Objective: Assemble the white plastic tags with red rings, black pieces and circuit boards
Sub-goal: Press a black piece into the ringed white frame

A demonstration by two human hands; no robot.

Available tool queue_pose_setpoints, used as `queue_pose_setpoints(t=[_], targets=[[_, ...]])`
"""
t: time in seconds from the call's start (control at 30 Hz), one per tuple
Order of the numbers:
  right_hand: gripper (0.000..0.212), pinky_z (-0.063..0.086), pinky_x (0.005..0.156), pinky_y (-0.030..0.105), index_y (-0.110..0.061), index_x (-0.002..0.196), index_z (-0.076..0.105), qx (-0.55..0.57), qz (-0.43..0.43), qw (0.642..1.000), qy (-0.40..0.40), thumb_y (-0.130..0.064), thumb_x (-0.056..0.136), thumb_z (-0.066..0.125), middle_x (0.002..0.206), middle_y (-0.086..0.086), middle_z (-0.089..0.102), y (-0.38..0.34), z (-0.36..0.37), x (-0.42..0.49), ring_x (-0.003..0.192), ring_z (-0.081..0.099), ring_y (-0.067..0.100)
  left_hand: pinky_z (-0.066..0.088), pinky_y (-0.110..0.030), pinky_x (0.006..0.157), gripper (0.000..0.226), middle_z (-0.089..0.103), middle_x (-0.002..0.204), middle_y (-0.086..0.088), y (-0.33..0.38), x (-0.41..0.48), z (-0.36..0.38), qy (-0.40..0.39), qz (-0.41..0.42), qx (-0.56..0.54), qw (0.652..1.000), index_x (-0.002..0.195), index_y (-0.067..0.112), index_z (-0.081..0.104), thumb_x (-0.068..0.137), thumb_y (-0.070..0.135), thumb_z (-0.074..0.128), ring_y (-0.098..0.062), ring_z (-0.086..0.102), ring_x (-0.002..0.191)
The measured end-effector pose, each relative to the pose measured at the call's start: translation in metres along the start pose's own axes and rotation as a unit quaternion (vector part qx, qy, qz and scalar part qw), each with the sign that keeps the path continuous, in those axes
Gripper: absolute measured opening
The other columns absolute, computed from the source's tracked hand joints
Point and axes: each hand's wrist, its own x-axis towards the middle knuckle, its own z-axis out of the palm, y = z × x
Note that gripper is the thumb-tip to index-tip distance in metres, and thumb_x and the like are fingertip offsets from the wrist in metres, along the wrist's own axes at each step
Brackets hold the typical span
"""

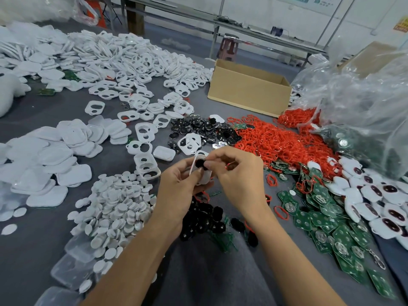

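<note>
The forearms (pixel 136 250) are reaching up from the bottom edge to mid-frame, where the left hand (pixel 178 184) is curling its grip round a white tag (pixel 204 176) and the right hand (pixel 238 171) is pinching a black piece (pixel 200 163) against the tag's opening. Held by fingertips only, the piece is probably risking seating crooked or slipping down onto the counter (pixel 44 113).

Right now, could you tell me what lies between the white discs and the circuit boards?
In the head view, a heap of black pieces lies there, partly hidden by both forearms.
</note>
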Motion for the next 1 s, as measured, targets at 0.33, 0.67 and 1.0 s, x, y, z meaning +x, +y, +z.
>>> queue_pose_setpoints(t=[0.33, 0.67, 1.0], targets=[[0.013, 0.040, 0.060, 0.014, -0.013, 0.073, 0.071, -0.028, -0.016, 0.999, 0.023, -0.001, 0.074, 0.076, 0.081, -0.007, 0.057, -0.0033, 0.0057, -0.0030, 0.065, 0.054, 0.009, 0.057, -0.025, 0.056, 0.017, 0.075, 0.077, -0.001, -0.0008, -0.0003, 0.0016, 0.009, 0.003, -0.031, 0.999, 0.092, 0.013, 0.070, 0.097, 0.009, 0.054, -0.011, 0.071, 0.065], [0.016, 0.039, 0.057, 0.011, -0.013, 0.071, 0.070, 0.011, -0.002, 1.000, 0.022, 0.002, 0.074, 0.075, 0.079, -0.007, 0.059, -0.0049, 0.0059, -0.0036, 0.064, 0.054, 0.008, 0.057, -0.025, 0.054, 0.018, 0.074, 0.074, 0.001, -0.0003, -0.0003, 0.0024, 0.025, 0.019, -0.019, 0.999, 0.090, 0.013, 0.071, 0.098, 0.012, 0.054, -0.009, 0.071, 0.064], [0.023, 0.040, 0.057, 0.010, -0.020, 0.069, 0.066, 0.026, 0.006, 1.000, 0.012, 0.001, 0.076, 0.076, 0.080, -0.009, 0.059, -0.0027, 0.0075, -0.0047, 0.066, 0.055, 0.004, 0.058, -0.025, 0.060, 0.022, 0.075, 0.079, -0.005, -0.0003, -0.0006, 0.0021, 0.036, 0.027, -0.019, 0.999, 0.090, 0.009, 0.073, 0.098, 0.018, 0.055, -0.011, 0.071, 0.071]])
